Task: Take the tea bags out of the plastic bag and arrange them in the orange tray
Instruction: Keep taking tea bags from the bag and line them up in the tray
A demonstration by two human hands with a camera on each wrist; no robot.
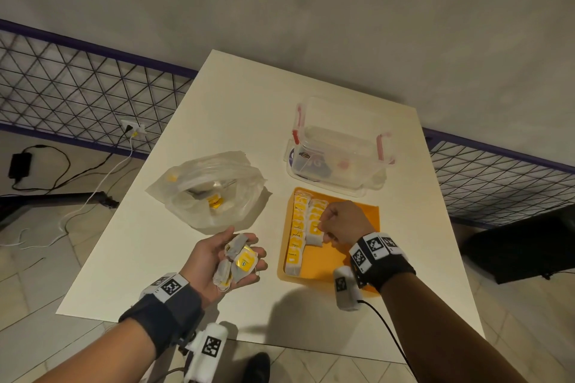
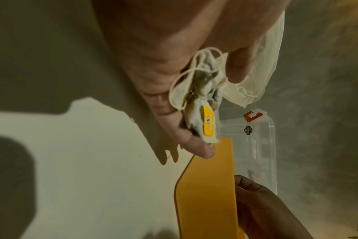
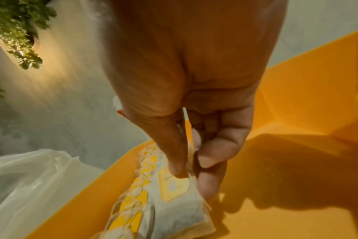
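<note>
My left hand point(image 1: 230, 258) lies palm up over the table and cups a small bunch of tea bags point(image 1: 238, 263) with yellow tags; its wrist view shows the same tea bags point(image 2: 200, 106) against the curled fingers. My right hand point(image 1: 337, 222) is over the orange tray point(image 1: 367, 214) and pinches one tea bag point(image 3: 174, 203) between thumb and fingers at the near end of a row. Two rows of tea bags point(image 1: 300, 227) lie along the tray's left side. The clear plastic bag point(image 1: 214, 190) sits open to the left, with a few tea bags inside.
A clear lidded container point(image 1: 339, 146) with red clips stands just behind the tray. The white table point(image 1: 236, 96) ends close to my body. A metal grid fence point(image 1: 77, 81), cables and a wall socket are on the floor side to the left.
</note>
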